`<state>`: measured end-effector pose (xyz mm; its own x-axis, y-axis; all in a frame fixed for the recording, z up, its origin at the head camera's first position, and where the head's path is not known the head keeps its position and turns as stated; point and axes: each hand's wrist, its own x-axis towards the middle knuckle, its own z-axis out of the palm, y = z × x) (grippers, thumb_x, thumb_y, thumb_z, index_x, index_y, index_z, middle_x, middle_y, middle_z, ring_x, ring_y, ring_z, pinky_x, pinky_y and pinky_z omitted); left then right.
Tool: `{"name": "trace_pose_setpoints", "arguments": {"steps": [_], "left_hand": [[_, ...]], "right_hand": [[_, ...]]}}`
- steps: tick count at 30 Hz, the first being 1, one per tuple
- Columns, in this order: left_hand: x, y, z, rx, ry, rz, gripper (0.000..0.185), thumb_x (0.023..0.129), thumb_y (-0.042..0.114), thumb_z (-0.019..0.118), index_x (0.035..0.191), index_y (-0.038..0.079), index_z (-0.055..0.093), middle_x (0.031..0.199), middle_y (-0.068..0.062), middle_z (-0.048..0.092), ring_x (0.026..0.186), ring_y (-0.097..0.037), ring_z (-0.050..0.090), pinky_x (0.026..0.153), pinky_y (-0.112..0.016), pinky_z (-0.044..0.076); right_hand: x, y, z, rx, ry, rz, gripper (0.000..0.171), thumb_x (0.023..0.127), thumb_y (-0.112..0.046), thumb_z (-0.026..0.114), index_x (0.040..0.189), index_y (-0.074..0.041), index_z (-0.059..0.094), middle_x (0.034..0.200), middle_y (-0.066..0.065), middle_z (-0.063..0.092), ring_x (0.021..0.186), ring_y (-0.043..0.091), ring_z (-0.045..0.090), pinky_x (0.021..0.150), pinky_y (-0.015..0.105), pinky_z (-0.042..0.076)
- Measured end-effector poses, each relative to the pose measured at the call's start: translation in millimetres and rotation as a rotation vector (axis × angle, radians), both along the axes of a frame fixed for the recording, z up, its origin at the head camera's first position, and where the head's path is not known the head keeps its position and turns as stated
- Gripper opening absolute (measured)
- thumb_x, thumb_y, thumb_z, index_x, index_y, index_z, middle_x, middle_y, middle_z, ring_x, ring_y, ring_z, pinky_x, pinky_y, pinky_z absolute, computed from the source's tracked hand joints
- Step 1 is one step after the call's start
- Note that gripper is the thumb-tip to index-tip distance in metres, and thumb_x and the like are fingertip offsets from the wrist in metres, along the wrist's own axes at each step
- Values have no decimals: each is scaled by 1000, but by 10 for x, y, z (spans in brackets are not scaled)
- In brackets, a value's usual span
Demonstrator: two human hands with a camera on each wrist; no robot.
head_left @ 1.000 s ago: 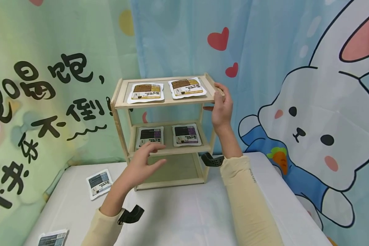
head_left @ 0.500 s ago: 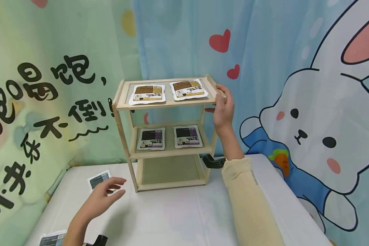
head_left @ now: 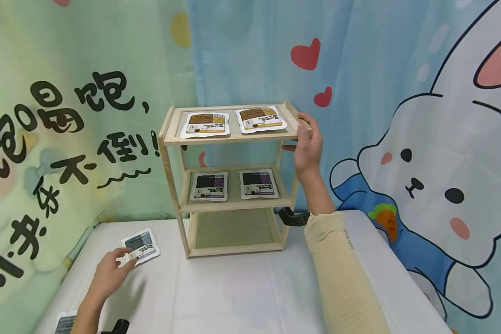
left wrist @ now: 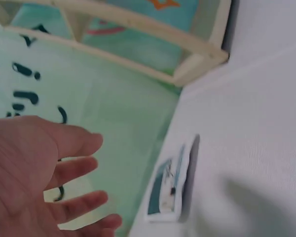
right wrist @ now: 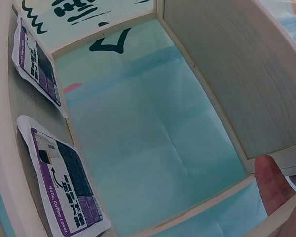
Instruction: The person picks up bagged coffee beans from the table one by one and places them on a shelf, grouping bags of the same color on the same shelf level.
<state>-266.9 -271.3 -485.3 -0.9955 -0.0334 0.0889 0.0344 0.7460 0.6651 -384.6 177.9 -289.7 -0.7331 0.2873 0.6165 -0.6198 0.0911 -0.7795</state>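
- Reaching low, the left hand (head_left: 108, 273) touches a packet (head_left: 141, 245) on the table (head_left: 242, 287), fingers loosely spread.
- Raised, the right hand (head_left: 306, 148) grips the shelf (head_left: 234, 138) top's edge.

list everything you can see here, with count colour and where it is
wooden rack: 1, pale wood, three shelves, back of the table
brown packets: 2, white-edged, flat on the top shelf
purple packets: 2, white-edged, flat on the middle shelf
grey-blue packet: 1, on the table left of the rack
second grey-blue packet: 1, table's near left corner, partly cut off
table: 1, white cover
backdrop: green and blue cloth, rabbit, hearts, black characters
left hand: fingertips at the grey-blue packet's near edge
right hand: grips the top shelf's right end
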Motion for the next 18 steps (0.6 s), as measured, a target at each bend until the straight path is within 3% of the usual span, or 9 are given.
{"name": "trace_pose_setpoints", "arguments": {"steps": [8, 18], "left_hand": [[-149, -125, -216, -40, -43, 78, 45, 91, 13, 62, 123, -17, 51, 119, -44, 50, 105, -57, 52, 85, -60, 43], [-409, -189, -429, -25, -128, 155, 60, 90, 20, 60, 132, -17, 38, 128, -44, 42, 117, -58, 41, 95, -61, 35]], "right_hand": [[-19, 26, -19, -7, -26, -2, 43, 100, -22, 35, 138, -5, 48, 130, 18, 48, 92, 25, 59, 60, 26, 53], [-51, 25, -25, 5, -21, -10, 43, 99, -23, 35, 137, -5, 48, 129, 19, 48, 93, 25, 57, 60, 24, 52]]}}
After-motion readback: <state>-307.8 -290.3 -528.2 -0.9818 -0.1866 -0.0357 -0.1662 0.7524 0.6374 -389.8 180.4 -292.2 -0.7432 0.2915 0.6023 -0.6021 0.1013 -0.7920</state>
